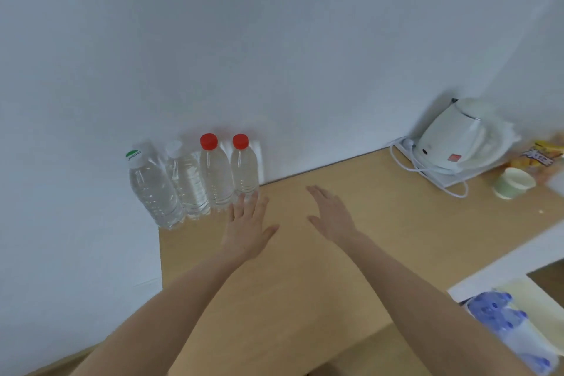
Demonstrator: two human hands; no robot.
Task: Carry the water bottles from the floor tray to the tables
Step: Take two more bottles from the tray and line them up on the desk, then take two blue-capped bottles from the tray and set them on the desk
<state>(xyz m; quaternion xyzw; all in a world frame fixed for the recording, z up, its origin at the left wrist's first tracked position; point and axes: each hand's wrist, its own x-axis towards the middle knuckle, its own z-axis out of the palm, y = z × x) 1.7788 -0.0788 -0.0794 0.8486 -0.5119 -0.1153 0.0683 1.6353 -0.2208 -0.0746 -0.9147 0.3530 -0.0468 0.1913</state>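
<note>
Against the white wall [274, 40], at the far left corner of the wooden table [396, 223], four clear water bottles stand upright in a close row: a green-and-white-capped bottle [154, 189], a white-capped bottle [186, 181], then a left red-capped bottle [216, 172] and a right red-capped bottle [244, 166]. Just near of them, the left hand [248, 227] lies flat and spread, palm down, holding nothing; its fingertips reach the base of the right red-capped bottle, though contact cannot be told. To its right, the right hand [331, 215] is likewise spread open and empty, apart from the bottles. Far right stand a white kettle [457, 137] and a paper cup [514, 183]. Near right, below the table, lies a pack of blue-capped bottles [509, 333].
</note>
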